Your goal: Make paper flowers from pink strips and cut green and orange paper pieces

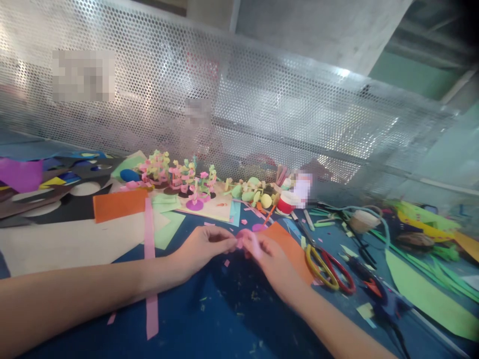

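Blue tabletop (194, 319) is strewn with paper scraps (226, 263), and a pink paper strip (151, 319) is crossed by the left forearm (93, 291). Just ahead, above the tabletop, a small curled pink paper piece (240, 242) is held, its shape partly hidden. It is pinched in the nearly closed grip of both left hand (205, 248) and right hand (266, 253). Beyond, paper flowers (159, 168) are backed by a perforated metal screen (149, 89).

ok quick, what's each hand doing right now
Left hand: closed, thumb and fingertips pinching a small pink paper piece.
Right hand: closed, pinching the same small pink paper piece.
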`<state>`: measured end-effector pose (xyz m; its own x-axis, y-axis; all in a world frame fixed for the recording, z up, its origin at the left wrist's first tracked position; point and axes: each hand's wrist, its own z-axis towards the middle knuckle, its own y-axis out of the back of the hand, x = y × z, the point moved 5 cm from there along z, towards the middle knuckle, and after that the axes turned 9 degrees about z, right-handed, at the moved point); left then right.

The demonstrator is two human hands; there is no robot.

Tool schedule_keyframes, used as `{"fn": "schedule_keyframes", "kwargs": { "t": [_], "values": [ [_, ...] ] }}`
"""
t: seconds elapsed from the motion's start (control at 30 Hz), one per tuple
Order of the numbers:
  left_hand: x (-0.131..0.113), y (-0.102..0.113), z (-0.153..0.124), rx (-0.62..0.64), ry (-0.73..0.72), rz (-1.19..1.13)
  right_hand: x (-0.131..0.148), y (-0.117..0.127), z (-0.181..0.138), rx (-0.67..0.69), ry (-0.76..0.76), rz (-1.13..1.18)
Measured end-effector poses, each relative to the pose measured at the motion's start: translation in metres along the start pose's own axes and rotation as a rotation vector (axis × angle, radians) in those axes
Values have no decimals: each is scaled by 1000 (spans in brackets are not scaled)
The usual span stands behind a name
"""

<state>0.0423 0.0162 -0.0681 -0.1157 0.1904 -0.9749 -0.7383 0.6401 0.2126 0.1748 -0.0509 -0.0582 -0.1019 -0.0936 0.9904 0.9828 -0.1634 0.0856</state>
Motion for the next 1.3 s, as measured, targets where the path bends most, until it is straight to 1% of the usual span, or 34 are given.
{"fn": "schedule_keyframes", "kwargs": {
  "t": [0.13, 0.33, 0.6, 0.7, 0.83, 1.0, 1.17, 1.3],
  "values": [
    [-2, -1, -1, 26, -23, -17, -6, -1, 1, -10, -61, 158],
    [-4, -1, -2, 59, -46, -12, 2, -4, 0, 14, -29, 142],
    [-3, -3, 1, 86, -61, 57, -1, -7, -1, 33, -45, 259],
    [0, -3, 2, 87, -73, 99, 0, -7, -2, 23, -39, 259],
    [2, -3, 2, 98, -77, 76, 3, -6, -2, -4, -42, 213],
    [2, -3, 1, 102, -77, 72, 3, -5, 0, 7, -39, 176],
    [3, -3, 2, 103, -72, 50, 2, -3, 1, -9, -10, 160],
    [2, -3, 2, 111, -71, 80, 3, -4, 0, -5, -3, 137]
  ]
}}
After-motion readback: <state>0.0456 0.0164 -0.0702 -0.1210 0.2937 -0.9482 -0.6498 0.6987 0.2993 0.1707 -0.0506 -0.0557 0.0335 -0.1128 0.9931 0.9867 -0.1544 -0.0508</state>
